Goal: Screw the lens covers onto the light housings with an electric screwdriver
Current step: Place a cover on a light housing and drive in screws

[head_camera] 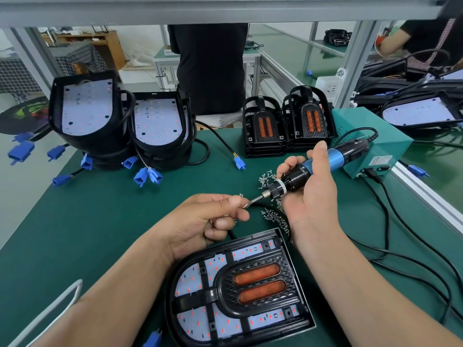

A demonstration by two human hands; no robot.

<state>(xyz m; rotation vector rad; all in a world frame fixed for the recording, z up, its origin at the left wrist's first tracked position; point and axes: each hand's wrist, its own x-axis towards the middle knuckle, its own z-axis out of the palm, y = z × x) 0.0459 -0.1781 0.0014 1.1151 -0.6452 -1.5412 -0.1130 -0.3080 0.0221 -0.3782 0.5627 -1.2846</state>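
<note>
The right grip (310, 196) is curled round the electric screwdriver (295, 177), its bit tip meeting a screw (245, 206) pinched in the left grip (210, 219), above loose screws (271, 215) and the lens cover (255, 284) seated in the light housing (306, 318) on the desk (100, 221).

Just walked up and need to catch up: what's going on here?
A person is fastening a lens cover onto the light housing before them. Their right hand grips the electric screwdriver, raised off the bench, while the left hand pinches at its bit tip, apparently loading a screw from the loose screws nearby. Nothing is being driven yet.
</note>
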